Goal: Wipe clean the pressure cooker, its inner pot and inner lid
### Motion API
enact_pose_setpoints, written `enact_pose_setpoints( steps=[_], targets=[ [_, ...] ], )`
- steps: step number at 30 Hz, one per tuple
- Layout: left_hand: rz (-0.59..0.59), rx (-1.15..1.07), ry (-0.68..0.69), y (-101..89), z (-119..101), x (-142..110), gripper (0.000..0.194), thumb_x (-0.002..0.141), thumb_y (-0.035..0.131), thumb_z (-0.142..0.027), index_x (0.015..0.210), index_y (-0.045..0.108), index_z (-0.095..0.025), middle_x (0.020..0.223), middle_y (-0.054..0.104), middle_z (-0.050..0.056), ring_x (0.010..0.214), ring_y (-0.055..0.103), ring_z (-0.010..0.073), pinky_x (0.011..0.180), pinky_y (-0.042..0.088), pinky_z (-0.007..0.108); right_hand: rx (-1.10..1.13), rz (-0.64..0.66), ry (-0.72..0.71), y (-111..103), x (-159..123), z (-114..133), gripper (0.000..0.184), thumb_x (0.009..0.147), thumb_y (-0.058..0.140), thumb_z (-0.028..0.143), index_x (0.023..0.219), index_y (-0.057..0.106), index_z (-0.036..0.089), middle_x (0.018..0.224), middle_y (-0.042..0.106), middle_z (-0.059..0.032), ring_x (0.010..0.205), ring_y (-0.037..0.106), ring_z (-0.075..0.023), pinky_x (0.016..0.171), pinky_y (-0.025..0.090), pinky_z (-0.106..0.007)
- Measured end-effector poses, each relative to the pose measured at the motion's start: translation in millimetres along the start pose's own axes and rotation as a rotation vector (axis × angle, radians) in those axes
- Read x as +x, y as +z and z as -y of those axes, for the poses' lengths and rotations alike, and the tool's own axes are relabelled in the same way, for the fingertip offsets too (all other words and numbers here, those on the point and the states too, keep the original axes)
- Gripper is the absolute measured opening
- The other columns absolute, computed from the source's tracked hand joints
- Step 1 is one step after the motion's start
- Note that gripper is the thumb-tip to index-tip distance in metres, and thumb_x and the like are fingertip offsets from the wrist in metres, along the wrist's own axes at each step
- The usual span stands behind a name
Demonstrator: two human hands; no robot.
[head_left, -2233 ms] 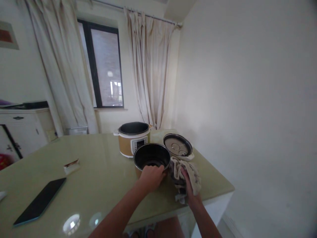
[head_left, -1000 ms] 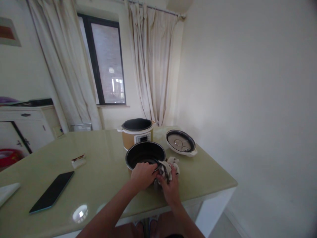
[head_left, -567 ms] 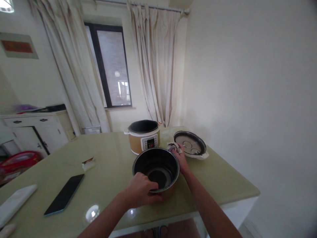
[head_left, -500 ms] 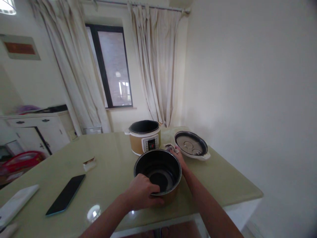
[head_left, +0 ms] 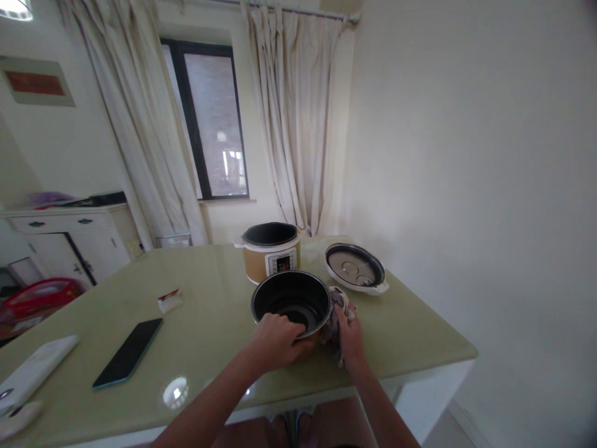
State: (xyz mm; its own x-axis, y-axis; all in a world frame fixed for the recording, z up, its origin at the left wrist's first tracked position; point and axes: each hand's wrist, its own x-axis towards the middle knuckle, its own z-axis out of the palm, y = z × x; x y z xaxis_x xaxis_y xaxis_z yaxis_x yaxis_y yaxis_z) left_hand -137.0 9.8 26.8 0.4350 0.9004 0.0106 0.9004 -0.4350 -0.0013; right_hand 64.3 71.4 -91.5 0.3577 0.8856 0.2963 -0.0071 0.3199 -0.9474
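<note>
Black pot [head_left: 290,298], cooker [head_left: 257,261] close behind; lid [head_left: 353,264] near cloth [head_left: 333,325], dark slab [head_left: 128,353] left

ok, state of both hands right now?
Left hand: closed on the near rim of the black pot.
Right hand: holding the bunched cloth at the pot's side.

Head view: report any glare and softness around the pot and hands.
Head view: a bright glare spot lies on the glossy table; head view again: pot, left hand, right hand and cloth look soft, the cloth's weave unreadable.
</note>
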Motion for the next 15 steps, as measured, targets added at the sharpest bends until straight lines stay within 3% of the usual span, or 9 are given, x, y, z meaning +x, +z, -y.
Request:
enact_pose_setpoints(
  steps=[4, 6, 8, 11, 13, 15],
  targets=[
    [-0.061, -0.069, -0.121, 3.6, -31, 26, 0.035, 0.095, 0.055, -0.037, 0.124, 0.072, -0.025, 0.112, 0.08, 0.014, 0.103, 0.076, 0.0344, 0.088, 0.056, 0.046, -0.041, -0.067, -0.007, 4, -41, -2, 0.055, 0.086, 0.069, 0.066, 0.121, 0.073, 0.023, 0.115, 0.078, -0.0088, 0.11, 0.071, -0.0302, 0.1, 0.054, -0.041],
    [-0.121, -0.17, -0.043, 0.9, -35, 32, 0.053, 0.092, 0.057, -0.031, 0.145, 0.06, -0.026, 0.131, 0.075, 0.012, 0.118, 0.071, 0.0304, 0.099, 0.055, 0.043, -0.036, -0.089, 0.014, 3, -44, -4, 0.058, 0.084, 0.07, 0.067, 0.121, 0.073, 0.022, 0.116, 0.078, -0.0092, 0.111, 0.071, -0.031, 0.1, 0.054, -0.042],
    [-0.171, -0.25, 0.082, -5.8, -24, 31, 0.061, 0.094, 0.057, -0.035, 0.154, 0.051, -0.027, 0.145, 0.067, 0.009, 0.129, 0.065, 0.0262, 0.108, 0.051, 0.037, -0.011, -0.068, 0.064, -4, -38, -5, 0.058, 0.083, 0.071, 0.068, 0.119, 0.072, 0.022, 0.115, 0.078, -0.0085, 0.11, 0.072, -0.0311, 0.099, 0.055, -0.041],
    [-0.13, -0.176, 0.094, -16.5, 14, 22, 0.052, 0.097, 0.055, -0.06, 0.134, 0.07, -0.028, 0.128, 0.076, 0.009, 0.115, 0.07, 0.0289, 0.1, 0.052, 0.039, 0.011, -0.013, 0.115, -15, -27, -6, 0.058, 0.082, 0.074, 0.067, 0.119, 0.071, 0.022, 0.115, 0.079, -0.0069, 0.111, 0.072, -0.0308, 0.098, 0.056, -0.04],
    [-0.034, -0.083, 0.0, -17.6, 37, 17, 0.066, 0.095, 0.046, -0.079, 0.105, 0.082, -0.024, 0.104, 0.08, 0.013, 0.099, 0.074, 0.0311, 0.088, 0.053, 0.04, 0.037, 0.003, 0.117, -16, -19, -7, 0.057, 0.083, 0.074, 0.065, 0.122, 0.069, 0.023, 0.116, 0.079, -0.0062, 0.112, 0.072, -0.0301, 0.098, 0.056, -0.04],
    [0.013, -0.029, -0.094, -12.0, 42, 15, 0.084, 0.094, 0.032, -0.087, 0.084, 0.083, -0.021, 0.088, 0.079, 0.016, 0.09, 0.074, 0.0319, 0.081, 0.051, 0.04, 0.068, -0.011, 0.094, -8, -7, -8, 0.055, 0.085, 0.073, 0.063, 0.123, 0.068, 0.023, 0.116, 0.078, -0.0059, 0.11, 0.073, -0.0287, 0.097, 0.055, -0.04]
  ],
)
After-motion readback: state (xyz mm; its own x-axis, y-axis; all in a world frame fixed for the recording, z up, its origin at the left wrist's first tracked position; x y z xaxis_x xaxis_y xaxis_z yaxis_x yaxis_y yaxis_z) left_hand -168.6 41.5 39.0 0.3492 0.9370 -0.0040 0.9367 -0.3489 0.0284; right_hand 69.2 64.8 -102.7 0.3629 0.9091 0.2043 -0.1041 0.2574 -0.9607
